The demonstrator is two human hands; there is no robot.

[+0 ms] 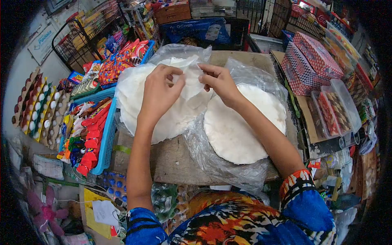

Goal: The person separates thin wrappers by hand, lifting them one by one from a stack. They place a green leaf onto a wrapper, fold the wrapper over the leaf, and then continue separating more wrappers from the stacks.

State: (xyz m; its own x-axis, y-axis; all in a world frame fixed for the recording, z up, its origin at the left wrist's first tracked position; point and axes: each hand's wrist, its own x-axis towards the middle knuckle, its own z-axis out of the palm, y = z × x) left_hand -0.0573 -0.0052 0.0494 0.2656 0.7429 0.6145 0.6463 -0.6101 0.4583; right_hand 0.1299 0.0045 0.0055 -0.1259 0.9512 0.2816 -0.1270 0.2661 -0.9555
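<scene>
A wide pile of thin white round sheets [163, 114] lies on clear plastic at the left of the wooden table. Over its upper part is my left hand [162, 87], with thumb and forefinger curled toward each other and a small gap between the tips. My right hand [218, 83] is at the pile's upper right edge, fingers bent together in a pinch; what they hold, if anything, is too small to name. Under my right forearm, a second stack of white rounds [245, 126] rests on crumpled clear plastic [216, 167].
Blue baskets [107, 139] of snack packs stand left of the wooden table [171, 159], with egg trays [41, 106] beyond. At the right are red checkered boxes [306, 61] and plastic tubs [335, 108]. A blue sign [196, 30] stands behind the table.
</scene>
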